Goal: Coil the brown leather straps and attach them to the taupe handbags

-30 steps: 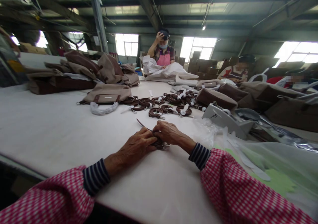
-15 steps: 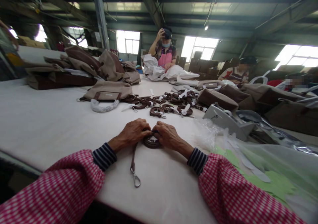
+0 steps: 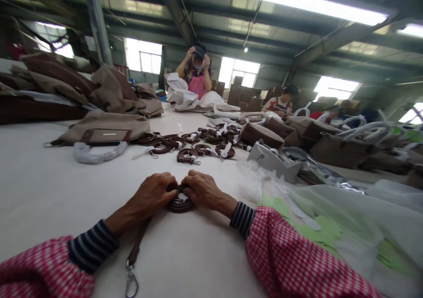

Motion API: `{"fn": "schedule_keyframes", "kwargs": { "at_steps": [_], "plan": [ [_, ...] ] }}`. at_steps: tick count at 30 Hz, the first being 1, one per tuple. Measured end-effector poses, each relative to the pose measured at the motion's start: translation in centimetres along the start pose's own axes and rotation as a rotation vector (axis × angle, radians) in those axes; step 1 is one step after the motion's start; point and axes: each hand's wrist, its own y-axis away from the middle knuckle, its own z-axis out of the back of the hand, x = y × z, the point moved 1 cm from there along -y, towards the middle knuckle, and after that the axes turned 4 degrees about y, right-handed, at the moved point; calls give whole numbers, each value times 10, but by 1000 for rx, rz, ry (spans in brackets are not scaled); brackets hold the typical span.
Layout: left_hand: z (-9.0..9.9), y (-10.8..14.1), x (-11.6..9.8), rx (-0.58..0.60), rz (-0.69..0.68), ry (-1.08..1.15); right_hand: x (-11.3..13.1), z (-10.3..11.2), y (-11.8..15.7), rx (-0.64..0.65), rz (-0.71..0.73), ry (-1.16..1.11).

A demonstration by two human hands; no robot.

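Observation:
Between my hands lies a brown bag strap (image 3: 180, 205), wound into a small coil on the white table (image 3: 185, 254). My left hand (image 3: 153, 192) grips the coil's left side, fingers curled and thumb pressed to it. On the right side my right hand (image 3: 203, 191) pinches the same coil. A loose end of the strap runs out under my left hand toward me and ends in a silver snap hook (image 3: 131, 282). Beyond my hands is a pile of coiled brown straps (image 3: 187, 156) with white wrapping and metal hooks.
A taupe handbag (image 3: 105, 128) with a wrapped handle lies at left, before heaped bags (image 3: 114, 86). At right are a grey tape dispenser (image 3: 274, 159), clear plastic, green sheets (image 3: 324, 232) and more bags (image 3: 343, 150). A co-worker (image 3: 197, 80) stands across the table.
My view has swung right, so everything sits further left. Both hands keep hold of the coil. The co-worker opposite has raised a second hand to the head.

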Motion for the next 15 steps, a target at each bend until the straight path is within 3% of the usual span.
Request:
{"fn": "schedule_keyframes", "kwargs": {
  "at_steps": [3, 5, 7, 10, 12, 15],
  "plan": [
    [0, 1, 3, 13, -51, 53, -18, 27, 1, -26, 12, -248],
    [2, 1, 5, 26, -62, 69, -39, 59, 10, -133, -3, -374],
    [3, 0, 8, 36, -72, 70, -64, 94, 27, -258, -43, -417],
    [4, -2, 11, 39, -97, 70, -97, 134, 59, -322, -187, -443],
    [4, -3, 13, 37, -120, 72, -111, 144, 75, -303, -279, -417],
    [5, -4, 15, 54, -149, 79, -118, 138, 83, -179, -321, -188]
  ]
}}
